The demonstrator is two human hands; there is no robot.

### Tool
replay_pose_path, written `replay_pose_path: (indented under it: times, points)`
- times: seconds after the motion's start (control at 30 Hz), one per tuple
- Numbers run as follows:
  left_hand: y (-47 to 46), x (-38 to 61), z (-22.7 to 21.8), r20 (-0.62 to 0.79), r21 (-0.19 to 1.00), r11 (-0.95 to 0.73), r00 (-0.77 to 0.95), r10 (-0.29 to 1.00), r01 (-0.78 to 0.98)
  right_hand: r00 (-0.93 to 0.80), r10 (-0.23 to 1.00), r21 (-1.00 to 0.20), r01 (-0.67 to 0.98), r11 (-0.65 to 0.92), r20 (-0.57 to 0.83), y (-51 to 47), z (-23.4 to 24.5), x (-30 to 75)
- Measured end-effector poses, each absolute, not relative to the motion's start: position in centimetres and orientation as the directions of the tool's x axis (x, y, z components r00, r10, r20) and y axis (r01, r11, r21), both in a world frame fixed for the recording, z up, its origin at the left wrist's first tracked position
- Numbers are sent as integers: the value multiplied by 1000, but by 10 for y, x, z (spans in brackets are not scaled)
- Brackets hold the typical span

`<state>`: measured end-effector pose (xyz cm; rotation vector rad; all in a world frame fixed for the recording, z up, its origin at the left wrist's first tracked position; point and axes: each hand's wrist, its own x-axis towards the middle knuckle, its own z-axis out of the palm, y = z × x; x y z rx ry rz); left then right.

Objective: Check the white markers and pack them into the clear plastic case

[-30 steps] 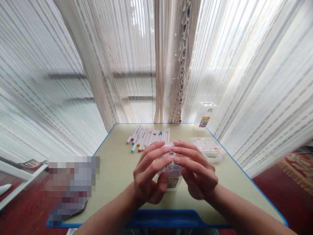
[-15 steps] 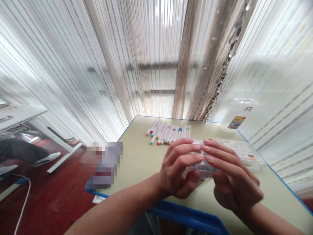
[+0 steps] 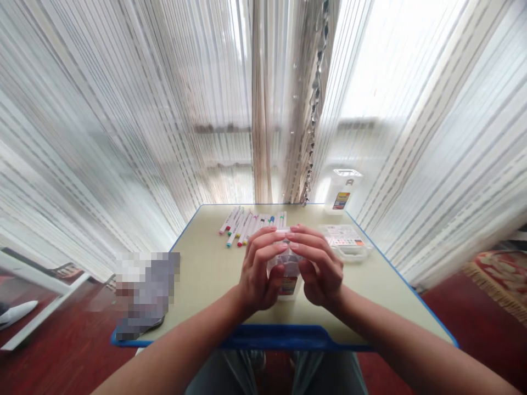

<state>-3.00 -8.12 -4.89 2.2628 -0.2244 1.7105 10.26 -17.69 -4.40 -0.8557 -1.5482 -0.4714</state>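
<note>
Both my hands are wrapped round a small clear plastic container (image 3: 289, 283) with a coloured label, held just above the middle of the table (image 3: 206, 269). My left hand (image 3: 260, 270) grips its left side, fingers curled over the top. My right hand (image 3: 319, 264) grips the right side, and the fingertips of the two hands meet over the container's top. Most of the container is hidden by my fingers. A row of several white marker pens (image 3: 247, 224) with coloured caps lies beyond my hands.
A flat clear plastic case (image 3: 346, 241) lies at the right of the table. A tall clear box (image 3: 341, 192) with a label stands at the far right corner. White striped curtains surround the table. A blurred patch (image 3: 144, 291) covers the table's left edge.
The view swung left and then back to centre. My hands have stayed closed on the container and now sit a little further from me, nearer the pens.
</note>
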Motion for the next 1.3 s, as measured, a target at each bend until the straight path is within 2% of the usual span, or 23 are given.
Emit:
replay_pose_path:
  times: [0.23, 0.43, 0.5, 0.57, 0.67, 0.77, 0.87, 0.97, 1.17, 1.3]
  points:
    - [-83, -32, -50, 951, 183, -943, 295, 97, -280, 32, 335, -247, 743, 622, 942, -187, -40, 100]
    - [-83, -53, -39, 862, 224, -954, 497, 98, -199, -4, 433, -277, 762, 585, 901, -200, -30, 103]
    - [-83, -62, -36, 818, 313, -935, 548, 176, -167, 16, 472, -319, 758, 570, 882, -204, -29, 102]
    - [-83, -71, -37, 752, 488, -854, 584, 305, -181, 97, 527, -427, 714, 554, 844, -208, -31, 102]
    - [-82, -79, -42, 530, 790, -585, 685, 500, -184, 285, 612, -655, 519, 549, 738, -212, -43, 103]
    - [-83, -80, -49, 310, 923, -366, 796, 520, -121, 344, 728, -800, 358, 481, 592, -215, -60, 106]
    - [-89, -73, -56, 255, 954, -269, 835, 488, -133, 308, 838, -880, 307, 362, 451, -215, -75, 106]
    - [-93, -65, -60, 244, 964, -217, 839, 487, -154, 231, 902, -922, 226, 315, 365, -212, -82, 105]
    - [-81, -50, -42, 246, 966, -192, 835, 492, -172, 184, 925, -940, 141, 310, 333, -194, -59, 121]
    - [-68, -39, -21, 211, 977, -74, 840, 501, -201, 145, 929, -939, 96, 329, 340, -179, -31, 132]
